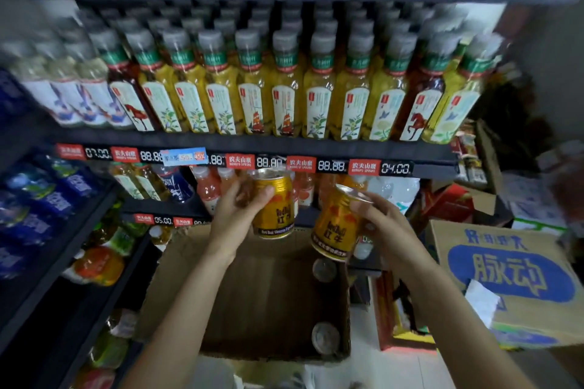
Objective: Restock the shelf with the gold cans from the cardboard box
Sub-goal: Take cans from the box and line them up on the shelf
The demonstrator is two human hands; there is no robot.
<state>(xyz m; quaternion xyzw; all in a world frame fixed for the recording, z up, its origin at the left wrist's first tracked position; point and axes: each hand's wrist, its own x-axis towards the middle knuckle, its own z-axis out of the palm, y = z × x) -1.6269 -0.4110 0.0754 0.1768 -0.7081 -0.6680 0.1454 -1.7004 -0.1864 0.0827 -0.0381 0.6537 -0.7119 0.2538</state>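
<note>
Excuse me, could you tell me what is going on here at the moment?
A person is restocking a drinks shelf. The left hand grips one upright gold can, the right hand grips a tilted second gold can, both lifted above the open cardboard box, where two more cans remain.

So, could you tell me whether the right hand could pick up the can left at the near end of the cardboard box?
Probably not yet: the right hand already grips a gold can. The near can itself lies uncovered in the open cardboard box.

Both forearms were extended forward and upward; left hand [240,208] and right hand [382,224] were each curled in a grip.
</note>
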